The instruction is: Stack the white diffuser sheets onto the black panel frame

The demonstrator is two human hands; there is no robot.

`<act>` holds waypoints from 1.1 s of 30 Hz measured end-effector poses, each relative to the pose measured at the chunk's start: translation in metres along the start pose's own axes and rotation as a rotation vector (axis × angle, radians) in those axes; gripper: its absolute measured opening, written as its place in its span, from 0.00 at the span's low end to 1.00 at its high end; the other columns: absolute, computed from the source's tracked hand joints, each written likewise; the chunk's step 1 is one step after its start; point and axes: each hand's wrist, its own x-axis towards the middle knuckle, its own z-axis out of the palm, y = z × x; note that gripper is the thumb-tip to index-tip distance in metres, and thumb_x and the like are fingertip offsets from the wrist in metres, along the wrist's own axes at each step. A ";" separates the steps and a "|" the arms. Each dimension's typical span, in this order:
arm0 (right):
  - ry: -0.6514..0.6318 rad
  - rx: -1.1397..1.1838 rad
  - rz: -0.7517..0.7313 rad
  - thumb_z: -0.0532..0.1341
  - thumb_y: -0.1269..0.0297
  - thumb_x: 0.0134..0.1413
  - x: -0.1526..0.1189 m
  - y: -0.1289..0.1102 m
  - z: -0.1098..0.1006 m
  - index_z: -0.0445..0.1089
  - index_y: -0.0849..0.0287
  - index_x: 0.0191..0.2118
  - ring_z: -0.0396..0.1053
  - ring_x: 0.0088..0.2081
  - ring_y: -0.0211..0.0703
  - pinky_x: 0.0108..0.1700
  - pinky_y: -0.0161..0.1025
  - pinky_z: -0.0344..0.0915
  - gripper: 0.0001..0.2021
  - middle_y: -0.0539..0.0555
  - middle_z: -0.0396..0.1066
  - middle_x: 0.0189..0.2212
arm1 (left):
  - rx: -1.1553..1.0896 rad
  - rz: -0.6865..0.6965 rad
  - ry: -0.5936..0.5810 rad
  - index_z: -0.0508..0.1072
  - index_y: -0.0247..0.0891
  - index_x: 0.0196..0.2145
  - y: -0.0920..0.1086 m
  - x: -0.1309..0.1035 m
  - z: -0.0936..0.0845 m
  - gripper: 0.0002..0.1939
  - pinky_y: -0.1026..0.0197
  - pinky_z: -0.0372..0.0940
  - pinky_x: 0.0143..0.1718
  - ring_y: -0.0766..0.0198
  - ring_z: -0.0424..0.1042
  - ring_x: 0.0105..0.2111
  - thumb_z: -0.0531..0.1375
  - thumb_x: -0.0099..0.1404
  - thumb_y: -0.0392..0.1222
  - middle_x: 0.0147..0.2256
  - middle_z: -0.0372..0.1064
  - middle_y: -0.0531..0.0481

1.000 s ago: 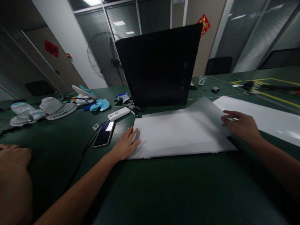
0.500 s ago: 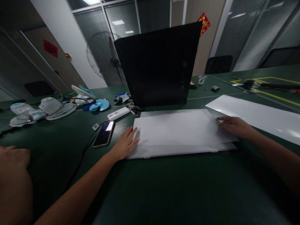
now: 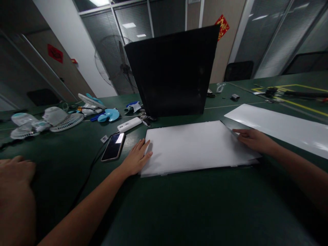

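A thin white sheet (image 3: 187,147) lies in front of me on top of a flat stack with a dark edge, which shows at the back and right. My left hand (image 3: 138,157) rests along its left edge, fingers spread and flat. At the right edge is my right hand (image 3: 252,139), its index finger stretched over the sheet and the other fingers partly bent. The undersides of those fingers are hidden. Small clear tabs show along the near edge of the stack.
Behind the stack stands a large black panel (image 3: 174,71). A glossy white sheet (image 3: 282,128) lies at right. To the left are a phone (image 3: 113,147), a white stick-shaped device (image 3: 129,124), fan parts (image 3: 66,119) and a blue fan blade (image 3: 109,115). Another person's hand (image 3: 16,172) rests at far left.
The top white sheet has slid toward me, now covering the near strip and uncovering the dark back edge. My right hand has shifted slightly left; my left hand stays in place.
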 end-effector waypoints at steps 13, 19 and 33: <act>-0.039 -0.029 0.046 0.51 0.60 0.64 -0.001 -0.005 0.005 0.65 0.66 0.70 0.75 0.41 0.52 0.46 0.44 0.68 0.31 0.63 0.79 0.44 | 0.020 0.028 0.022 0.52 0.42 0.75 -0.003 0.000 0.001 0.36 0.37 0.47 0.73 0.44 0.42 0.75 0.42 0.78 0.63 0.75 0.42 0.42; -0.020 -0.049 0.067 0.51 0.63 0.65 -0.003 -0.011 0.007 0.66 0.65 0.69 0.76 0.45 0.52 0.49 0.42 0.67 0.30 0.62 0.79 0.49 | 0.011 0.003 -0.014 0.52 0.37 0.75 0.003 -0.001 -0.003 0.41 0.38 0.45 0.73 0.44 0.40 0.75 0.41 0.76 0.67 0.75 0.40 0.37; -0.064 -0.156 0.076 0.50 0.55 0.68 -0.005 -0.018 0.004 0.68 0.62 0.67 0.76 0.43 0.53 0.44 0.43 0.67 0.29 0.59 0.80 0.42 | 0.015 -0.010 -0.004 0.53 0.39 0.74 0.000 0.003 -0.001 0.44 0.37 0.49 0.72 0.42 0.43 0.75 0.49 0.72 0.70 0.75 0.43 0.37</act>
